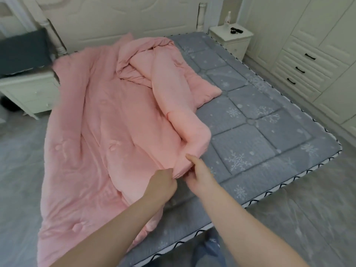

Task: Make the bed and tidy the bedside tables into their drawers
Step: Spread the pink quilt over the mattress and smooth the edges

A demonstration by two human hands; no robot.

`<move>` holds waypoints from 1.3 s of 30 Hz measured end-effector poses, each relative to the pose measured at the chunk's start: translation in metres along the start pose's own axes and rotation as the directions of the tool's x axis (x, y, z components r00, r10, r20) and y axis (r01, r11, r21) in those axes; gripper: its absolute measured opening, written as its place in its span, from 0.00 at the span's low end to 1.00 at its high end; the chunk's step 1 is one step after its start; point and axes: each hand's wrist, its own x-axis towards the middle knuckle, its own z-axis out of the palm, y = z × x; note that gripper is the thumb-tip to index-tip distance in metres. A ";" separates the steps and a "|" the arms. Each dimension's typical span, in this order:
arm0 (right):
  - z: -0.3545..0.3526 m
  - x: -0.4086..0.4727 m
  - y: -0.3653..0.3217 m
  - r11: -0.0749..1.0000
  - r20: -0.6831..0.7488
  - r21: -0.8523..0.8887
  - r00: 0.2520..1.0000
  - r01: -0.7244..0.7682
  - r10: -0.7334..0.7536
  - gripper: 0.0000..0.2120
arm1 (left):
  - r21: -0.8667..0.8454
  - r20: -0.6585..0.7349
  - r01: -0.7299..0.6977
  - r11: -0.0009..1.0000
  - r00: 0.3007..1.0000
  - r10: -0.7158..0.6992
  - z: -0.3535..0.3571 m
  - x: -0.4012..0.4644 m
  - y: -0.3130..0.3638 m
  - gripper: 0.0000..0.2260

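A pink quilt [92,135] lies crumpled over the left half of the bed, hanging off the left side, with a twisted fold running up the middle. The grey snowflake mattress [250,120] is bare on the right. My left hand [163,184] grips a bunched edge of the quilt near the foot of the bed. Right beside it, my right hand [198,174] pinches the same fold, thumb on top. A white bedside table [232,40] at the far right carries a small bottle [228,17] and dark small items [236,31]. Another bedside table [28,93] stands at the left.
A dark grey object [23,53] sits on top of the left bedside table. A white wardrobe with black-handled drawers [300,69] lines the right wall. The white headboard [123,18] is behind the bed. Grey floor [308,218] surrounds the bed's foot.
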 end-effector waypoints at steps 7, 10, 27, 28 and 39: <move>-0.012 0.056 -0.097 0.924 -0.077 -0.260 0.960 -0.280 0.269 0.20 | -0.103 -0.039 0.330 0.939 0.941 -0.335 0.052 -0.008 0.050 0.19; -0.005 0.064 -0.130 0.840 -0.096 -0.476 0.965 -0.259 0.244 0.09 | -0.169 -0.122 0.349 0.922 0.920 -0.371 0.054 -0.013 0.080 0.20; -0.059 -0.011 -0.179 0.873 0.030 -0.450 0.981 0.187 -0.194 0.10 | -0.202 -0.118 0.291 0.935 0.941 -0.318 0.095 -0.044 0.140 0.22; -0.064 -0.018 -0.182 0.864 0.038 -0.459 0.977 0.205 -0.212 0.09 | -0.216 -0.117 0.261 0.941 0.950 -0.291 0.098 -0.048 0.139 0.23; -0.133 -0.064 -0.172 0.833 0.061 -0.493 0.966 0.249 -0.252 0.21 | -0.299 0.020 0.294 0.908 0.953 -0.302 0.155 -0.050 0.182 0.26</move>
